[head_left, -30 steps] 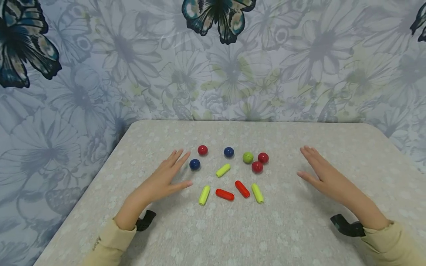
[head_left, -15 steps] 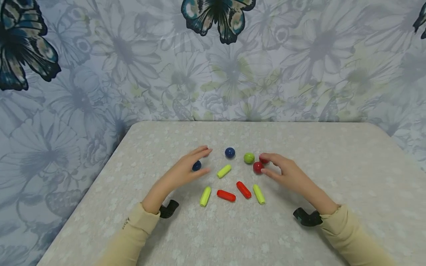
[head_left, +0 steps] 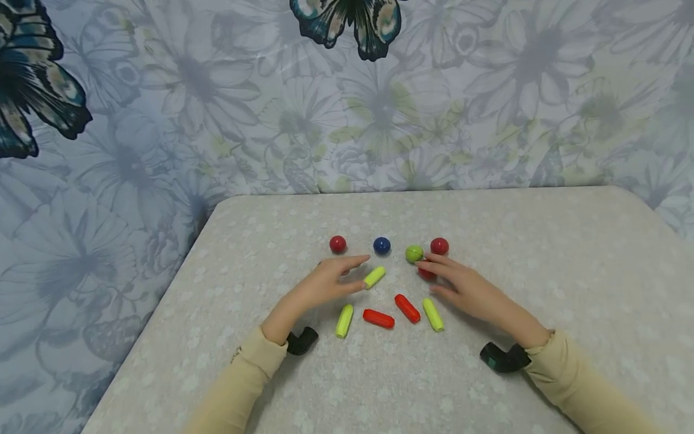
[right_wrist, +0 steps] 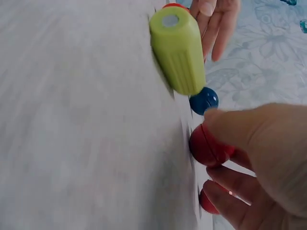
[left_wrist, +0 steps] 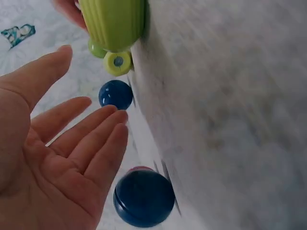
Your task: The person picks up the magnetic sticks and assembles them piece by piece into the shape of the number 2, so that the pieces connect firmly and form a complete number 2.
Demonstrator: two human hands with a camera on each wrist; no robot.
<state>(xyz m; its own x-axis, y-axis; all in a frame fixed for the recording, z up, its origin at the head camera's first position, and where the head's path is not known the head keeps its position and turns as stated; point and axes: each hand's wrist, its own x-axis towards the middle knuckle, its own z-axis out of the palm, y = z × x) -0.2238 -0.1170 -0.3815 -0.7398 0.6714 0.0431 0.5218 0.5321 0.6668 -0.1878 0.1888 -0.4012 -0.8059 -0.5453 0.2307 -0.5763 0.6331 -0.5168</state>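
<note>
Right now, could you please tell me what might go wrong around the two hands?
The right hand is at a red ball; whether it grips is unclear, so the ball might roll against the nearby green ball. The left hand is close to a yellow-green stick, which it could knock aside.

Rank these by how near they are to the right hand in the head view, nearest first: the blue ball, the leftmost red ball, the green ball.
From the right hand:
1. Green ball, right by its fingertips.
2. Blue ball, left of the green one.
3. Leftmost red ball, farther left still, behind the left hand.
</note>
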